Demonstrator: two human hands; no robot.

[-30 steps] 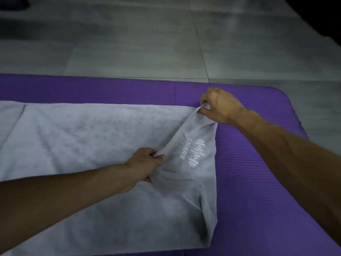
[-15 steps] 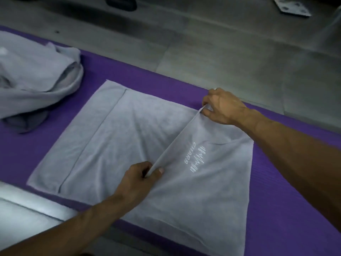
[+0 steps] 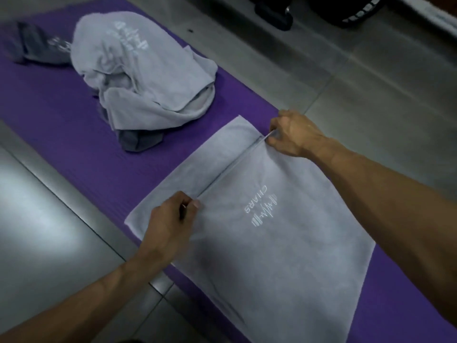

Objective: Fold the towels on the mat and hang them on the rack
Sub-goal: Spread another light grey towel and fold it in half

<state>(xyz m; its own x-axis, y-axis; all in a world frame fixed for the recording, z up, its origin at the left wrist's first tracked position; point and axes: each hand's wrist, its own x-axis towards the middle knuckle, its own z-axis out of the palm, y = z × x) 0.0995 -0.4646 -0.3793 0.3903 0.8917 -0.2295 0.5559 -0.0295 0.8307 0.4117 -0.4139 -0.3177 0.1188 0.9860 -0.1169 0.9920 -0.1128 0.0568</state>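
Note:
A light grey towel (image 3: 284, 243) with a white logo lies on the purple mat (image 3: 61, 115), its right part folded over the left. My left hand (image 3: 170, 219) pinches the near corner of the folded edge. At the far corner of that edge, my right hand (image 3: 291, 134) pinches the cloth, so the edge runs taut between both hands. A strip of the lower layer shows to the left of the edge. No rack is in view.
A crumpled pile of light grey towels (image 3: 143, 70) sits on the mat at upper left, with a dark grey towel (image 3: 42, 45) behind and under it. Grey floor tiles (image 3: 44, 219) surround the mat. Dark objects (image 3: 274, 13) stand on the floor at the top.
Both hands have carried the towel's right edge leftward over the spread towel, laying it lower and nearly flat. The view has swung left, revealing the towel pile.

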